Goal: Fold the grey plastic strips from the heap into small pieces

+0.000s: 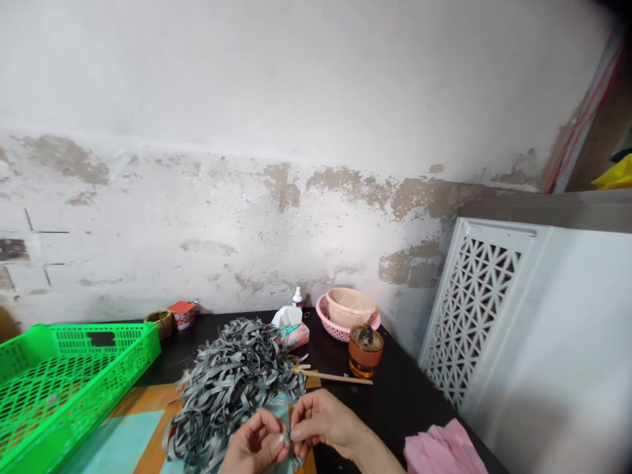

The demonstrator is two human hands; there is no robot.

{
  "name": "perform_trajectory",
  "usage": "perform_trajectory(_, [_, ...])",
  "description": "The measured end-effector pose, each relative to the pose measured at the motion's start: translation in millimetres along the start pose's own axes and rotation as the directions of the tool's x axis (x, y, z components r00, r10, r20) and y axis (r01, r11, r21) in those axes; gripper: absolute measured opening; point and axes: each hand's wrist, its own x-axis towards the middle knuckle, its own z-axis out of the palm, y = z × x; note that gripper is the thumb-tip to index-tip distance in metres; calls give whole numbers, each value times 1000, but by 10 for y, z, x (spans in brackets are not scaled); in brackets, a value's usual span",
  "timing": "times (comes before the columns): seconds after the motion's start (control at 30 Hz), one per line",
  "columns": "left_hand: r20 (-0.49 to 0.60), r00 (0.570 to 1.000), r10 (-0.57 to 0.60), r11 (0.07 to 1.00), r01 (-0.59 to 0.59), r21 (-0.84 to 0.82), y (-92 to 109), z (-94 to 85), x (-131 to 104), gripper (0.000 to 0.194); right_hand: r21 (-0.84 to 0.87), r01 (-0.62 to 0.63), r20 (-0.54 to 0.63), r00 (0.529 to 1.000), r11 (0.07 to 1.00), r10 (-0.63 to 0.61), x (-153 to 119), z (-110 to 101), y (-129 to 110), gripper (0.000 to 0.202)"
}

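My left hand (pixel 258 444) and my right hand (pixel 320 421) meet low in the middle of the view, just in front of a large heap of grey strips (pixel 237 382). Between the fingertips of both hands is a small grey strip (pixel 287 436), pinched from either side. Its lower end hangs under my fingers, and part of it is hidden by them. The heap lies loosely tangled on a table covering of pale blue and orange-brown (pixel 123 438).
On the left stands a green plastic crate (pixel 143 355). Along the back are a red-topped tin (pixel 182 315), a tissue pack (pixel 295 334), a white bottle (pixel 297 297) and stacked basins (pixel 350 307). A wooden stick (pixel 340 378) lies near an amber jar (pixel 365 355). Pink cloth (pixel 444 451) sits at right.
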Motion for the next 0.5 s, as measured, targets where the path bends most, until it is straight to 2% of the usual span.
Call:
perform_trajectory(0.17, [64, 998, -31, 999, 28, 45, 65, 2, -2, 27, -72, -17, -14, 1000, 997, 16, -15, 13, -20, 26])
perform_trajectory(0.4, [66, 997, -40, 995, 33, 95, 15, -27, 23, 31, -137, -8, -15, 1000, 991, 6, -4, -29, 25, 27])
perform_trajectory(0.5, [36, 999, -34, 997, 31, 74, -38, -45, 37, 32, -145, 6, -31, 999, 989, -11, 1, -29, 46, 28])
